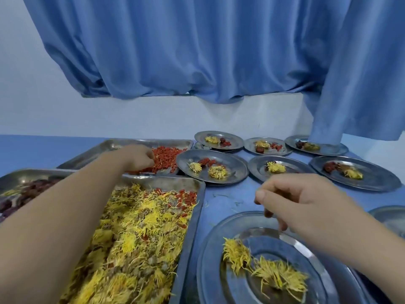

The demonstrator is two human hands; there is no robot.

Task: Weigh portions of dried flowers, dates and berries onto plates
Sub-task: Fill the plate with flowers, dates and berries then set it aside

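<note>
Head view: left hand (138, 157) curls its fingers round light, loose berries (166, 160) in the upper-centre tray (109, 145), best pinched in clusters, while right hand (302, 200), fingers bent and contents indiscernible, hovers over the lower-right plate (210, 260) of brittle flowers (263, 266).

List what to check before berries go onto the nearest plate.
1. Nearest plate holds flowers: ok, two lie on it.
2. Berries on that plate: not ok, none.
3. Left hand in the berry tray: ok, it reaches into the red berries.
4. Left hand grips berries: cannot tell.
5. Right hand clear of the flowers: ok, above the plate's far rim.
6. Right hand empty: cannot tell, something dark shows by its curled fingers.
</note>
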